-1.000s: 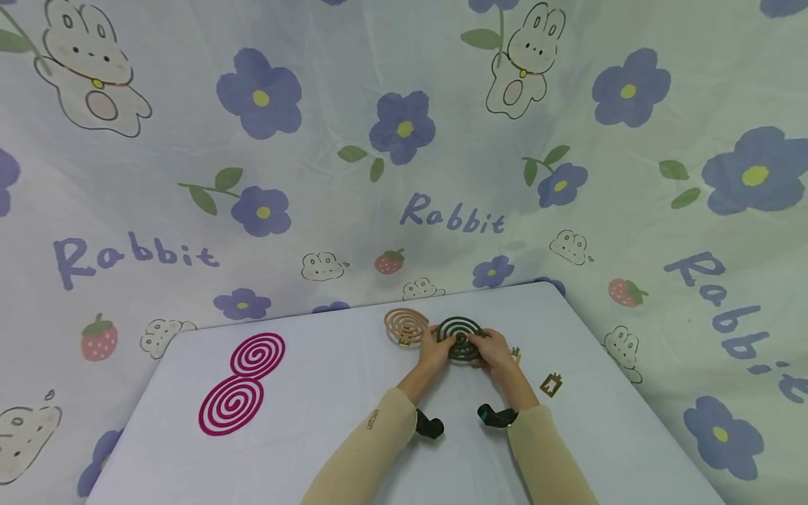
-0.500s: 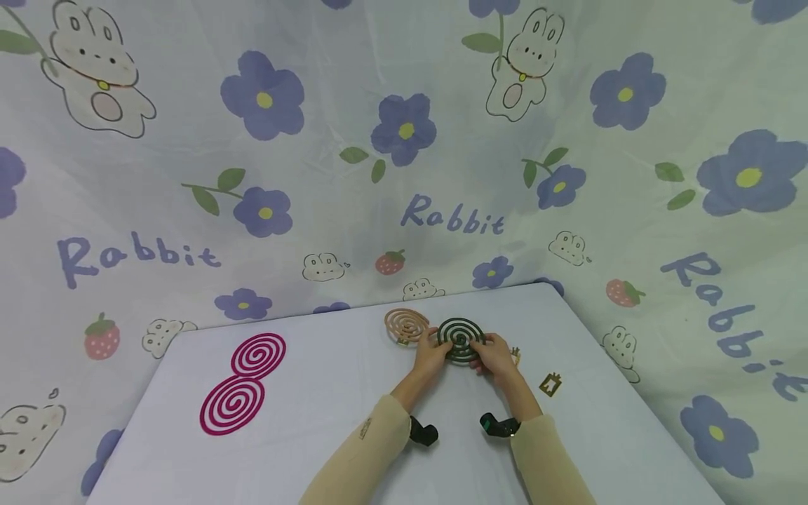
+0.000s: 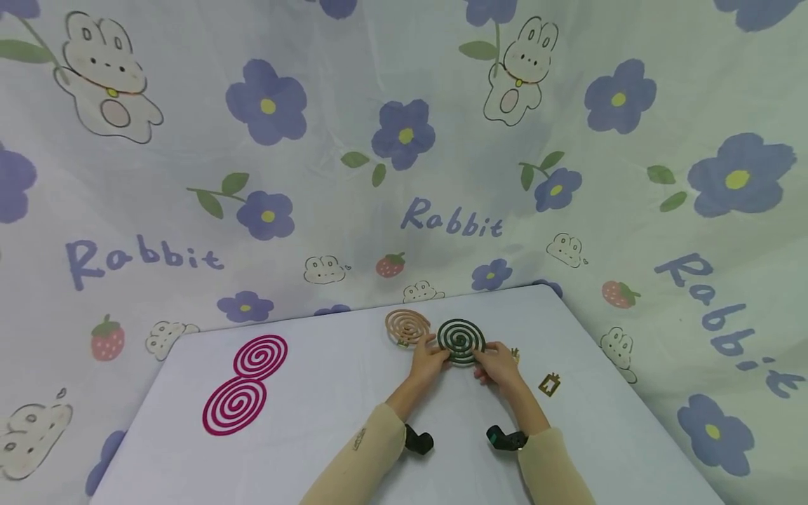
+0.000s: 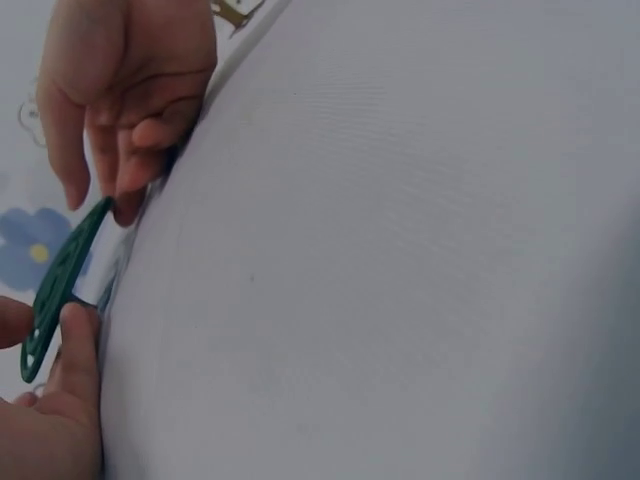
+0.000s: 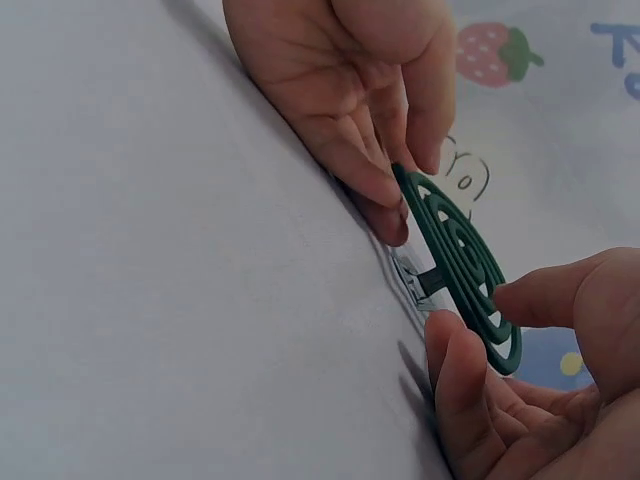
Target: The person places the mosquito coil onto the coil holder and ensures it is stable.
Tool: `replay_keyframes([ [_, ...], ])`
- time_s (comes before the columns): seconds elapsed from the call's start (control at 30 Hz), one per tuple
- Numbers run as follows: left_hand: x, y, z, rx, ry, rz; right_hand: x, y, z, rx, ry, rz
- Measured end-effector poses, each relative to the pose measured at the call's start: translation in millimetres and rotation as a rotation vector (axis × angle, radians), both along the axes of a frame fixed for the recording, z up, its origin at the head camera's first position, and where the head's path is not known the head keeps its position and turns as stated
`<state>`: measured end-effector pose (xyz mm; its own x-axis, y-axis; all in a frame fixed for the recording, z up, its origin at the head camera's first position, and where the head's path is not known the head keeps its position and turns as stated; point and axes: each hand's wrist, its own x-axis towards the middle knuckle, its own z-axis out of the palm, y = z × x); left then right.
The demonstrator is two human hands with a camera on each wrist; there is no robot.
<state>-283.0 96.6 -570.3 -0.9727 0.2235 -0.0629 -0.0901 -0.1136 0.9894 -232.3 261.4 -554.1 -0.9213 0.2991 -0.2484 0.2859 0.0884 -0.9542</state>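
Observation:
A dark green mosquito coil (image 3: 451, 324) stands tilted between both hands near the back of the table. My left hand (image 3: 431, 361) holds its left edge and my right hand (image 3: 495, 365) its right edge. In the right wrist view, the right thumb (image 5: 545, 295) lies on the face of the coil (image 5: 425, 215), with a finger beneath. A small metal stand (image 5: 425, 285) shows under the coil. The left wrist view has the green coil (image 4: 62, 265) edge-on, the left thumb and a finger on either side of it.
A tan coil (image 3: 399, 312) lies behind the left hand, a small metal stand (image 3: 402, 344) at its edge. Two magenta coils (image 3: 278, 351) lie at the left. One brass-coloured stand (image 3: 543, 388) lies right of the right hand; another (image 3: 515, 355) is partly hidden.
Both thumbs have slid from the coil's middle out to its edges, so more of its spiral shows. The forearms have drawn slightly back and apart, and the head view has shifted a little.

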Motion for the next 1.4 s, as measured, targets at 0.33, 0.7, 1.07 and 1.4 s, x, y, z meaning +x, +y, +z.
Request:
replay_keyframes([
  [0.33, 11.3, -21.6, 1.4, 0.029, -0.073, -0.035, 15.0, -3.9, -4.0, 0.04, -0.028, 0.045],
  [0.7, 35.6, -54.0, 1.4, 0.042, -0.143, -0.169, 37.1, -22.8, 10.7, 0.08, 0.015, 0.134],
  [1.07, 66.4, -89.2, 5.8, 0.037, -0.125, -0.237, 44.4, -54.4, 22.6, 0.081, 0.069, 0.299],
  [1.4, 79.2, -142.3, 16.5, -0.051, -0.079, -0.262, 37.5, -90.8, 18.8, 0.073, 0.083, 0.426],
])
